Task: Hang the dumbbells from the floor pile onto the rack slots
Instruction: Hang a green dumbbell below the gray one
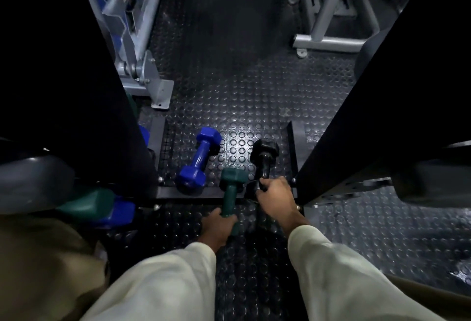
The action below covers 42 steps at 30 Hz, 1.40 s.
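Three dumbbells lie low between the dark uprights of the rack, and two of them are already in hand. The left hand is curled round the near end of the green dumbbell's handle, its far hexagonal head pointing away over the black base bar of the frame; a grip that low probably lets the weight be swung up head first. The right hand closes its fingers on the lower handle of the black dumbbell, which also points away from the person, its far head resting on the studded rubber floor just inside the frame. How tightly that hand is wrapped cannot be told exactly, since the near head is lost in shadow under the fingers.

The blue dumbbell lies untouched to the left of the other two, on a slant, its near head against the base bar. It seems to be left for a later trip simply because both hands are taken.

At the lower left, a green and a blue weight head jut out beside the left upright (these look already hung on the rack, though the slots themselves are hidden in the dark).

Taking one weight in each hand looks like a way to halve the trips. Both sleeves reach down and forward, so the person appears to be bending deep; the lift itself, by my reading, has not begun, since the black one at least sits on the floor
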Tool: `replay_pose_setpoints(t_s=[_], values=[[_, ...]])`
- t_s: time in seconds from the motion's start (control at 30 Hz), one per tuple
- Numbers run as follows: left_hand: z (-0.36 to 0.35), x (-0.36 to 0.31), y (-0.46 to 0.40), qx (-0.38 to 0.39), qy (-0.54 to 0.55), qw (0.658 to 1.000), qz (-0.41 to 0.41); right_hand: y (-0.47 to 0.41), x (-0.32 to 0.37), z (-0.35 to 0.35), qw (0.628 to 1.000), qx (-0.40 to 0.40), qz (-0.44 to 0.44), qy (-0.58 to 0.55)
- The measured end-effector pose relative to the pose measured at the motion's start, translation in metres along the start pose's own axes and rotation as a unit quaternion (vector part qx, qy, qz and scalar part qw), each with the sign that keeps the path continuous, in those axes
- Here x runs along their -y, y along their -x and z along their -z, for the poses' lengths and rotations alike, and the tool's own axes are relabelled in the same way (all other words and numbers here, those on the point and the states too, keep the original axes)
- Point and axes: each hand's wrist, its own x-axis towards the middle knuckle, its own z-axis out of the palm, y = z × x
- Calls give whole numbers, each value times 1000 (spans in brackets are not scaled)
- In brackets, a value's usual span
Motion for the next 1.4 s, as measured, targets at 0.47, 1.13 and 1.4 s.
replay_pose_setpoints(t_s=[0.47,1.13,1.4], values=[[0,11,-6,70,82,990,91,-42,49,-45,968,79,124,204],[24,10,27,-4,212,975,71,3,38,-49,989,-47,142,9],[69,-16,79,-84,195,977,-34,78,37,-14,974,-134,112,-142]])
